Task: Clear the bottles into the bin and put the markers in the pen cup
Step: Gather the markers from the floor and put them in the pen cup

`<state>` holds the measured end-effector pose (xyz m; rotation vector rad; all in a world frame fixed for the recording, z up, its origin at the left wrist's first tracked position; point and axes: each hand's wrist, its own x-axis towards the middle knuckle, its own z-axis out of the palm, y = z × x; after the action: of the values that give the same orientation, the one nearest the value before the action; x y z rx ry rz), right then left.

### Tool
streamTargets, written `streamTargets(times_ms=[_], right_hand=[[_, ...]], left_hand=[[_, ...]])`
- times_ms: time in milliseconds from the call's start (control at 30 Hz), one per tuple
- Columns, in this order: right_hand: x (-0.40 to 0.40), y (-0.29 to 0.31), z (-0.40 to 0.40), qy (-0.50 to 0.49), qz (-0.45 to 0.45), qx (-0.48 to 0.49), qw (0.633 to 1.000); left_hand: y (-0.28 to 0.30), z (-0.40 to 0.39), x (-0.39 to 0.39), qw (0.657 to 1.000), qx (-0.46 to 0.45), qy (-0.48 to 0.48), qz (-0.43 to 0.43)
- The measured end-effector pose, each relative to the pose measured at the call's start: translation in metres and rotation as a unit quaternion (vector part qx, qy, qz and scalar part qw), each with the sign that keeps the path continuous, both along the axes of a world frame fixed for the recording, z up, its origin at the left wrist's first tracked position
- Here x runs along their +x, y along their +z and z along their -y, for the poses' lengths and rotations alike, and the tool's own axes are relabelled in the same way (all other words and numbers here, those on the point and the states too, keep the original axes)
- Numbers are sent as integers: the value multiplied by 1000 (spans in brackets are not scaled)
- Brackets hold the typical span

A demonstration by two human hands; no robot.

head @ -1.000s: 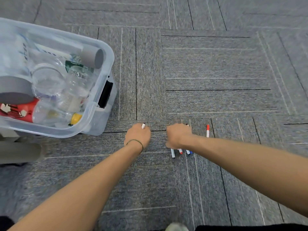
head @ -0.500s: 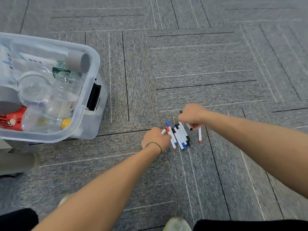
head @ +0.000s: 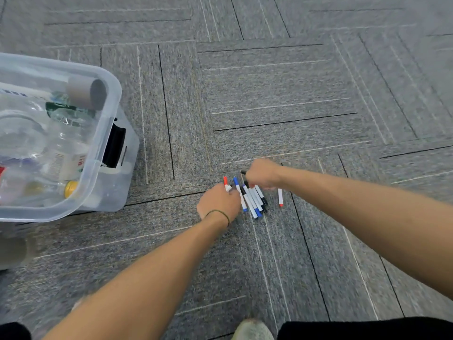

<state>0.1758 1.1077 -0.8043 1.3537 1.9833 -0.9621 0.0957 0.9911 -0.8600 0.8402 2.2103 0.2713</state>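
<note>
Both hands now meet over the markers at 6 o'clock, left hand gripping a red-capped one, right hand clamped on a black-capped one; rushed gathering could scatter the loose red marker.

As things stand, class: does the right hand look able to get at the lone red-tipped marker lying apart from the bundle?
Probably yes. The lone red-tipped marker lies on bare carpet just below the right hand, with nothing on it. That hand's fingers already curl over the marker bundle, so they may need to free up first.

Markers are seen white-bodied with blue, black and red caps. Carpet floor is noted grey, lined black and white. Bin is recorded clear; one bottle cap yellow.
</note>
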Motion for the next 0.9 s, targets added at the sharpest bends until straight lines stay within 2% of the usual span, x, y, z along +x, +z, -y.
streamTargets(times_ms=[133, 333, 533, 733, 900], right_hand=[[-17, -17, 14, 21, -6, 66, 998], [-34, -26, 21, 50, 40, 150, 987], [-34, -35, 35, 124, 82, 201, 968], [-31, -33, 33, 109, 68, 156, 979], [-18, -13, 8, 9, 5, 101, 995]], left_hand=[[1, -1, -21, 993, 27, 112, 39], [-12, 6, -35, 976, 55, 193, 87], [-9, 15, -39, 980, 39, 183, 73], [-7, 15, -32, 978, 33, 184, 93], [-5, 11, -20, 982, 39, 147, 112]])
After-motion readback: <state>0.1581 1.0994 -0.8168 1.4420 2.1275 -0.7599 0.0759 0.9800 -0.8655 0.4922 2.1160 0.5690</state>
